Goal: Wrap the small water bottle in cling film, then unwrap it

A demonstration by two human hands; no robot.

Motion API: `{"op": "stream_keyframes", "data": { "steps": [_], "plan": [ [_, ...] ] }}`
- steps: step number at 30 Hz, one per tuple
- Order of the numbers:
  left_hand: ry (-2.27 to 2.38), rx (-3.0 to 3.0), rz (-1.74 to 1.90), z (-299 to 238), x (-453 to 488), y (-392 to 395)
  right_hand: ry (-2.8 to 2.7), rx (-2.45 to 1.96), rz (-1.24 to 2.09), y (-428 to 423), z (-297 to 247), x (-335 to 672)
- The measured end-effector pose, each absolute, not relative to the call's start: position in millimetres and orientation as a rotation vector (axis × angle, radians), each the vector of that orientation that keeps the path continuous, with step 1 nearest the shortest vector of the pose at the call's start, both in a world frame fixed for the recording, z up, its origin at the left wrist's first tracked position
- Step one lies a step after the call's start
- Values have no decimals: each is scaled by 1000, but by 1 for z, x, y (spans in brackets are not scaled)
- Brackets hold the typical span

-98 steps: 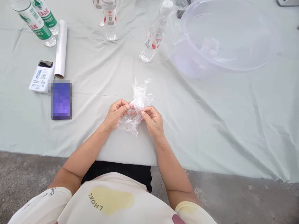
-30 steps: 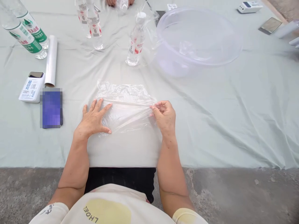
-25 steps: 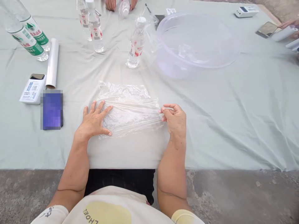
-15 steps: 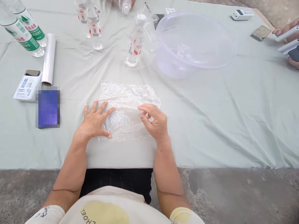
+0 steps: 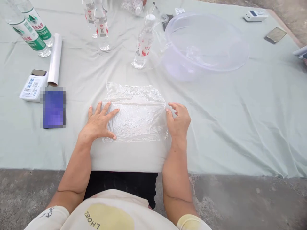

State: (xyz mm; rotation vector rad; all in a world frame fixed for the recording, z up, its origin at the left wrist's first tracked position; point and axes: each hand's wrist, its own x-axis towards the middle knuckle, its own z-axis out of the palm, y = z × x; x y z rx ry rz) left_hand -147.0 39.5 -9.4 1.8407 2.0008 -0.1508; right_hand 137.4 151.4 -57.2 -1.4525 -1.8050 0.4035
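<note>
1. Pale green cloth [image 5: 216,147] covers the counter, creased in long folds, and its near edge hangs above a rough concrete floor [image 5: 244,198].
2. A crinkled sheet of clear plastic film [image 5: 135,113] lies flat on the cloth, close to the near edge and roughly in front of the person's chest.
3. The left hand [image 5: 97,123] rests open and palm down on the left part of the film, fingers spread, gripping nothing.
4. The right hand [image 5: 178,119] is open too, with its fingers loosely curled, and sits at the film's right edge. The thumb [image 5: 167,115] touches that edge, with no pinch visible.
5. Beyond the film stands a clear plastic basin [image 5: 206,44], with a crumpled piece of film inside it.
6. Near the basin's left side stands a clear water bottle [image 5: 144,41], and a second one [image 5: 101,25] stands further left.
7. To the left are two green-labelled bottles [image 5: 31,28] lying on their sides, a roll of cling film [image 5: 55,59], a white card [image 5: 33,88] under a dark phone, and a blurred blue rectangle [image 5: 54,108].
8. At the far edge, a co-worker's fingers [image 5: 144,2] touch a clear bottle wrapped in film [image 5: 133,7].
</note>
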Motion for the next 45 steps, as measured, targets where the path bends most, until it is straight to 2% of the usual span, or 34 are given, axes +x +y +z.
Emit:
{"op": "stream_keyframes", "data": {
  "steps": [5,10,18,24,29,35,40,45],
  "plan": [
    [1984,1833,-140,-8,-146,39,-2270,-984,424,128,-51,95],
    [1977,1815,-81,-8,-149,38,-2621,-791,359,113,-58,73],
    [1928,1853,-26,-13,-147,37,-2541,-850,259,121,-62,78],
    [1876,1850,6,-14,-143,37,-2854,-882,284,134,-32,62],
    [1860,1858,-12,-17,-142,38,-2954,-831,744,196,-14,24],
    [1865,1828,-35,-18,-144,39,-2744,-1080,581,267,-23,5],
    [1853,1837,10,-20,-144,37,-2360,-1016,451,212,-14,23],
    [1857,1835,43,-21,-145,37,-2818,-699,688,135,-16,33]
  ]
}}
